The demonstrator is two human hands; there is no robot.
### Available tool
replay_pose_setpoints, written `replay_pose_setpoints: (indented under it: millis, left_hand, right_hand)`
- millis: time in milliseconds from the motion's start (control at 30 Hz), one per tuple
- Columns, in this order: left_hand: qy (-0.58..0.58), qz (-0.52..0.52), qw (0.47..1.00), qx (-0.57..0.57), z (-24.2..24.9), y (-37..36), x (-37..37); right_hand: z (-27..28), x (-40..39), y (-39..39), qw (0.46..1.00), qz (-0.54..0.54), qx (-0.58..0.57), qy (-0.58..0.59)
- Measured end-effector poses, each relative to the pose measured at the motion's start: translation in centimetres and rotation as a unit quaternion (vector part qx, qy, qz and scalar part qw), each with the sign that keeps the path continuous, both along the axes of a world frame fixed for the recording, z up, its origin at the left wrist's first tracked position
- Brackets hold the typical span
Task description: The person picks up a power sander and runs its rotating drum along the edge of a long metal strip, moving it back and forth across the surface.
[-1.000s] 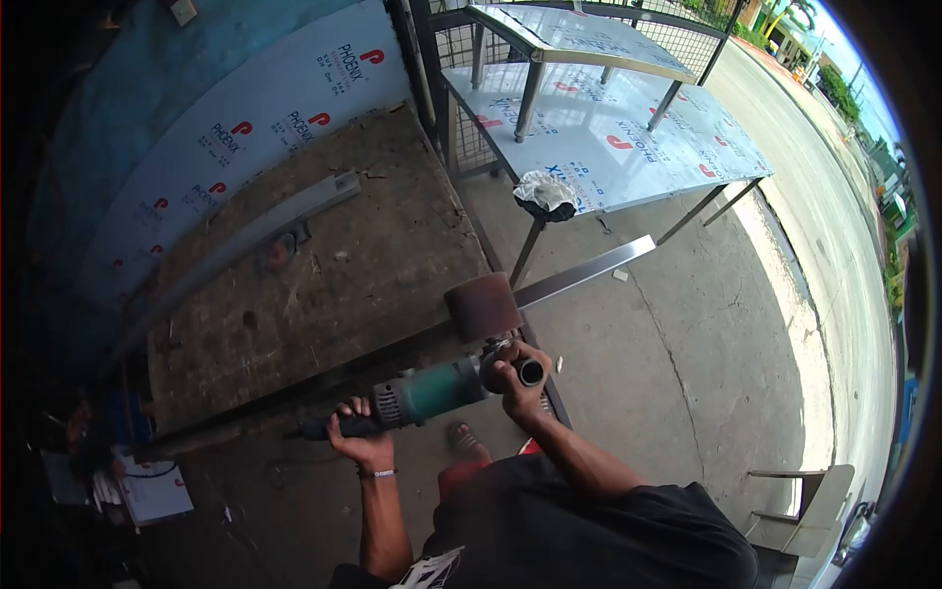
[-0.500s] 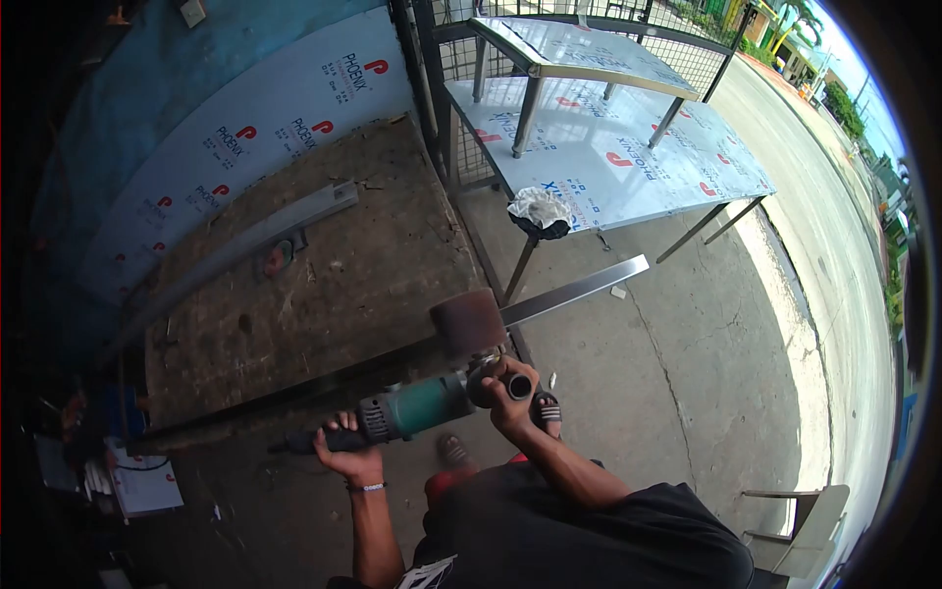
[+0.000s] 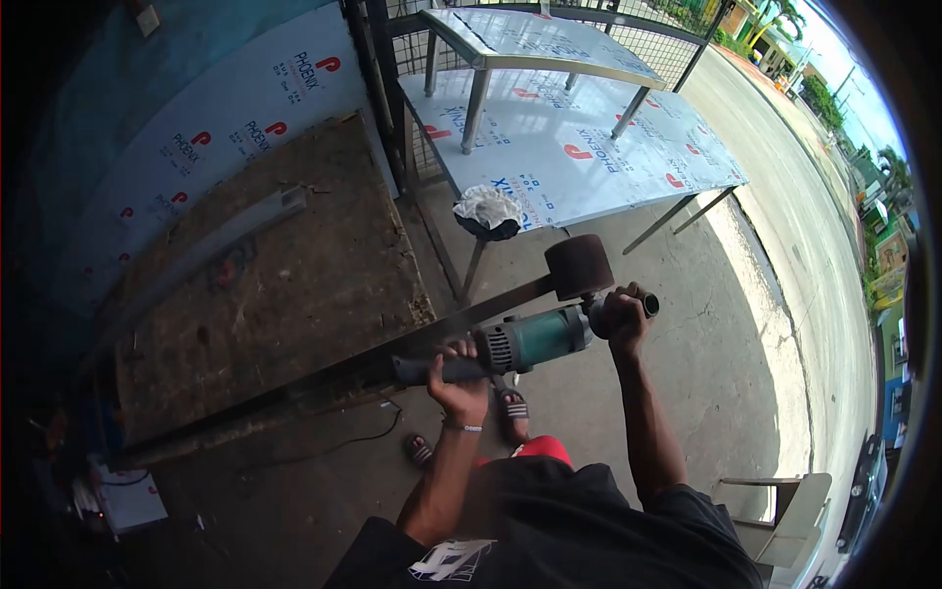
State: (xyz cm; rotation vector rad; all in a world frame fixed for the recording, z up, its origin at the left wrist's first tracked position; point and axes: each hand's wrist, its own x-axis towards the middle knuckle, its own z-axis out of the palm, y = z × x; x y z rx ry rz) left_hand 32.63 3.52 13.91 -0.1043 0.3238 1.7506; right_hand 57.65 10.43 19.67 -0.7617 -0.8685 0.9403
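Observation:
A green and grey power tool (image 3: 545, 340) with a brown cylindrical drum (image 3: 577, 266) is held across my front. My left hand (image 3: 458, 388) wraps round its dark rear handle. The side handle near the drum is in the grip of my right hand (image 3: 628, 319). The drum sits at the right end of a long metal bar (image 3: 471, 316) lying along the workbench's front edge; whether they touch is hard to tell.
A worn wooden workbench (image 3: 275, 285) carries another metal length (image 3: 226, 231). Beyond it stands a film-covered metal table (image 3: 549, 157) with a smaller table (image 3: 549, 44) on top and a crumpled bag (image 3: 488, 211) at its corner. A chair (image 3: 795, 515) is at lower right.
Both hands have moved the tool to the right, and the drum is now by the bar's far end. The view has shifted, so the bench and tables appear further left.

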Motion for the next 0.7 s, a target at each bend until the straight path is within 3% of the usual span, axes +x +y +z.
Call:
replay_pose_setpoints:
  millis: [133, 267, 333, 433, 567, 700]
  left_hand:
    - [0.054, 0.028, 0.998, 0.007, 0.5, -3.3, -7.4]
    - [0.095, 0.084, 0.992, 0.002, 1.8, -8.5, -16.1]
    - [0.115, 0.127, 0.985, -0.034, 2.5, -11.2, -19.7]
    - [0.128, 0.175, 0.975, -0.044, 2.7, -14.2, -23.7]
    - [0.12, 0.189, 0.973, -0.047, 3.4, -15.1, -24.4]
    - [0.09, 0.155, 0.983, -0.032, 2.1, -12.4, -20.0]
  right_hand:
    - [-0.5, -7.6, -3.2, 1.0, 0.005, -0.021, -0.019]
    - [-1.1, -16.3, -7.4, 0.996, 0.078, -0.042, -0.022]
    - [-2.1, -19.8, -9.8, 0.99, 0.075, -0.103, -0.06]
    - [-3.2, -23.2, -11.8, 0.985, 0.128, -0.07, -0.087]
    - [-2.4, -24.5, -12.1, 0.985, 0.156, -0.034, -0.066]
    - [-1.8, -20.7, -10.1, 0.99, 0.093, -0.05, -0.091]
